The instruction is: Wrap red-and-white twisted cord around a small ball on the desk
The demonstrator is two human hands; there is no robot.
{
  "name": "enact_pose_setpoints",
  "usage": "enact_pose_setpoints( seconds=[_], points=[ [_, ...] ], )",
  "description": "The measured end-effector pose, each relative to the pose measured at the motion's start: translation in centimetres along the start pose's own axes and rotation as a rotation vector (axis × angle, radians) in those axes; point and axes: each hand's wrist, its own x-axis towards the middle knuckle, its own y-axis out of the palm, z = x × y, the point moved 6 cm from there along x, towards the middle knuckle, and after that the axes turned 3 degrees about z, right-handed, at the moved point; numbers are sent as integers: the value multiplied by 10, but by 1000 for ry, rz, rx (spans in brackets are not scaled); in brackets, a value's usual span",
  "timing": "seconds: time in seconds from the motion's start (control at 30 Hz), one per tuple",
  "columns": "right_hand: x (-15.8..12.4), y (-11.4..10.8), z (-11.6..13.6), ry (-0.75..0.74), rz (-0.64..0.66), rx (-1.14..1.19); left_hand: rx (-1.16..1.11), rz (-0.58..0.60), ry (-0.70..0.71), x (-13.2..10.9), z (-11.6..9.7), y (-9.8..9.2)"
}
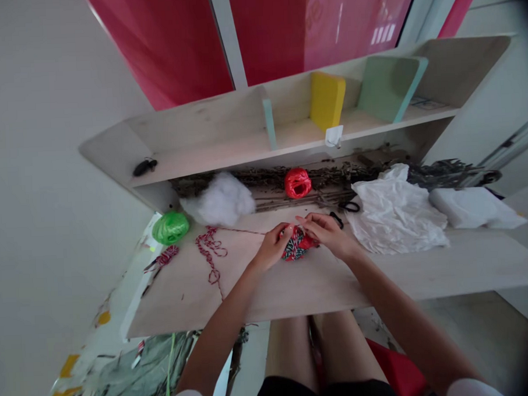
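Seemingly, winding is in hand: a red-patterned bundle (pixel 297 246) is held closed by left grip (pixel 272 247) and right grip (pixel 329 236); red twine (pixel 210 247) needs drawing taut.

Left hand (pixel 272 247) and right hand (pixel 329 236) pinching a red-and-green patterned bundle (pixel 297 247), on a pale wooden counter (pixel 303 289), red twine (pixel 209 251) lying alongside

No readable text, labels, numbers or signs in view.
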Motion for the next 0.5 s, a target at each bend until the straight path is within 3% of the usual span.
enact_pose_setpoints(
  seconds=[0.1,0.27,0.37,0.5],
  points=[
    [0,0,0,-25,11,-5,-56,63,-43,-1,4,4],
    [3,-6,3,-83,-30,-24,-42,147,48,-4,-6,12],
    [4,-9,5,-105,-64,-16,-38,186,17,-5,-3,17],
    [2,-12,9,-143,-149,27,-75,118,-26,-3,5,16]
  ],
)
